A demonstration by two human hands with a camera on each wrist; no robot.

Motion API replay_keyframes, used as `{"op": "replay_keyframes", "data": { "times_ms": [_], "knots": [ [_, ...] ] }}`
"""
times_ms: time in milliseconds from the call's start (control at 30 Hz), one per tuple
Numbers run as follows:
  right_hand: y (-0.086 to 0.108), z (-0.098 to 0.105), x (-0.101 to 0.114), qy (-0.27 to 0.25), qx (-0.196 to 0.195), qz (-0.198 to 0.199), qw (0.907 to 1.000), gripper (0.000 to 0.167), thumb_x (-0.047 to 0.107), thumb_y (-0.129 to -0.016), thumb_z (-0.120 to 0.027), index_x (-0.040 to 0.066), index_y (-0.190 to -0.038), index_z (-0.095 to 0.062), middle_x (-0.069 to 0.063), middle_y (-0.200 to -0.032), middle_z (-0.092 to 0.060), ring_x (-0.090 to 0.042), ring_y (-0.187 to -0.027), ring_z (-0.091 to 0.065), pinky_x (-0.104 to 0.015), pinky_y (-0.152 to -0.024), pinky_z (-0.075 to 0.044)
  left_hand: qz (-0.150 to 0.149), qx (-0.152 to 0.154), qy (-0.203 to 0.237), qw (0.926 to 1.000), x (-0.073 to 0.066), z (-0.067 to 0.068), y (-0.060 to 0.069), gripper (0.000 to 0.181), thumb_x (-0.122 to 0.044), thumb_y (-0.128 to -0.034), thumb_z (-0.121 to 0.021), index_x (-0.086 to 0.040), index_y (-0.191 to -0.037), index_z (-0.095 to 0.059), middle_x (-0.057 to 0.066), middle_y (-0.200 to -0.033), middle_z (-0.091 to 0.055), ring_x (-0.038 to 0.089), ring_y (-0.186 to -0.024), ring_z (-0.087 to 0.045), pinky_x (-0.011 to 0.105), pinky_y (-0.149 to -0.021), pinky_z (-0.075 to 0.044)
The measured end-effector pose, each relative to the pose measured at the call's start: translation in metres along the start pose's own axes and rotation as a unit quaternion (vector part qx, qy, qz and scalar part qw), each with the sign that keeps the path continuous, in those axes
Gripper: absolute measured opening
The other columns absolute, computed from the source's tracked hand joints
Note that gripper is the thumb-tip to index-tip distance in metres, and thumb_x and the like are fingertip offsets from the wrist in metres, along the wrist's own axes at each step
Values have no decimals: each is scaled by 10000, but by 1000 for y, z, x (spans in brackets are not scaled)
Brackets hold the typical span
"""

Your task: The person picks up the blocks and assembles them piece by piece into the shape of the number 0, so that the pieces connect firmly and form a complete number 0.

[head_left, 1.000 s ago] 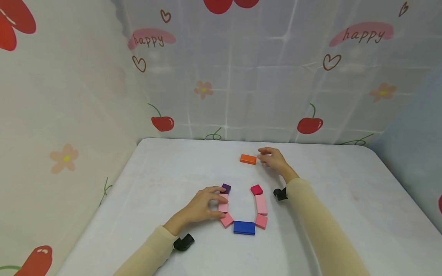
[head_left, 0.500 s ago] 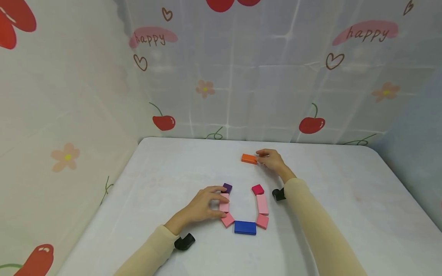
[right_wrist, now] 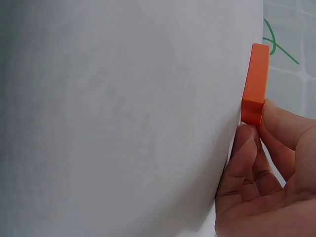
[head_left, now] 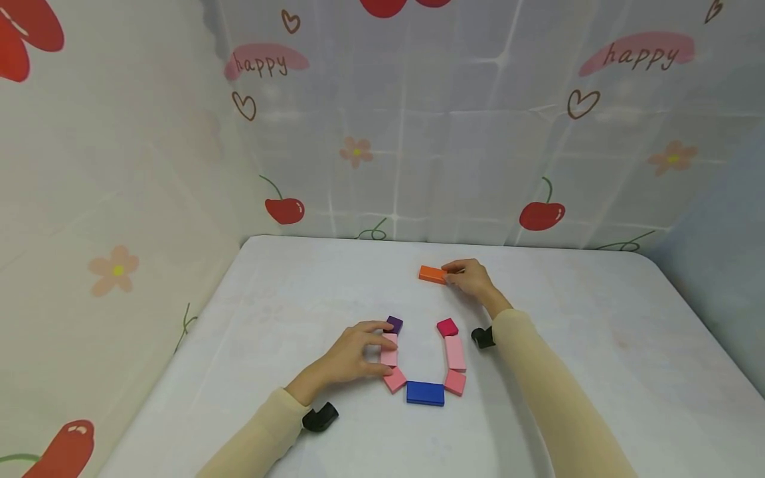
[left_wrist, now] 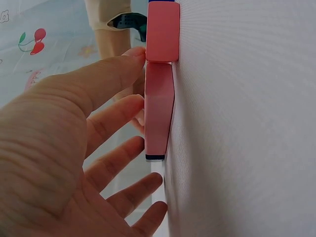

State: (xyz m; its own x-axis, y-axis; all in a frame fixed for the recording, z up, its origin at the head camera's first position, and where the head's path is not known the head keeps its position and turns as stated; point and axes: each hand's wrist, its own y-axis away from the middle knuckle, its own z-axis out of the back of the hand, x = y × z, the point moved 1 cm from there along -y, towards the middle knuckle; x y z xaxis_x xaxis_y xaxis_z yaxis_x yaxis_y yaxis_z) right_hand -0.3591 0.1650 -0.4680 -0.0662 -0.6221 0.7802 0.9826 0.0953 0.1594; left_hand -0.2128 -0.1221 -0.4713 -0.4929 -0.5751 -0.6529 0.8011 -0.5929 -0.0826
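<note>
My right hand (head_left: 472,277) reaches to the far part of the table and pinches the right end of an orange block (head_left: 431,274). In the right wrist view the thumb lies against the end of that orange block (right_wrist: 256,84); part of the fingers is hidden behind it. With fingers spread and relaxed, my left hand (head_left: 349,355) rests along the left side of a U of blocks. It touches a light pink block (head_left: 389,358) and a darker pink block (head_left: 395,380), close to a purple block (head_left: 394,323). A blue block (head_left: 425,394) forms the U's base.
The U's right side has a small pink block (head_left: 455,383), a long light pink block (head_left: 455,352) and a crimson block (head_left: 447,327). All stand on a white table (head_left: 299,285). A printed curtain (head_left: 442,166) hangs behind the far edge.
My right hand has moved slightly left, from beside the orange block onto its right end, and now pinches it. The left hand stays at the U's left side.
</note>
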Motion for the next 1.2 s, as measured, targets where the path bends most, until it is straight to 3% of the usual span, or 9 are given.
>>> {"op": "replay_keyframes", "data": {
  "times_ms": [333,733,1200],
  "knots": [
    [5,2,0,38,154,115,9998,327,153,-952,-611,59,-1264,-638,-156,-1235,-588,-228,-939,-533,-224,-712,-465,-4,-8,-16,10000,-1,0,-1,363,-317,-792,-803,-182,-1123,-738,33,-1428,-528,304,-1389,-396,587,-1110,-279],
    [16,0,1,174,344,345,9987,327,158,-924,-652,66,-1238,-660,-147,-1209,-624,-236,-965,-554,-256,-739,-454,-272,-178,-220,9992,2,-1,-1,365,-313,-776,-811,-181,-1109,-742,45,-1400,-557,285,-1364,-438,561,-1087,-321],
    [32,-7,5,303,575,631,9959,299,155,-912,-659,66,-1196,-685,-124,-1125,-652,-233,-937,-550,-272,-738,-456,-139,-66,-92,9998,0,0,0,369,-309,-789,-801,-167,-1124,-739,57,-1414,-544,305,-1378,-414,575,-1101,-299]
  ]
}}
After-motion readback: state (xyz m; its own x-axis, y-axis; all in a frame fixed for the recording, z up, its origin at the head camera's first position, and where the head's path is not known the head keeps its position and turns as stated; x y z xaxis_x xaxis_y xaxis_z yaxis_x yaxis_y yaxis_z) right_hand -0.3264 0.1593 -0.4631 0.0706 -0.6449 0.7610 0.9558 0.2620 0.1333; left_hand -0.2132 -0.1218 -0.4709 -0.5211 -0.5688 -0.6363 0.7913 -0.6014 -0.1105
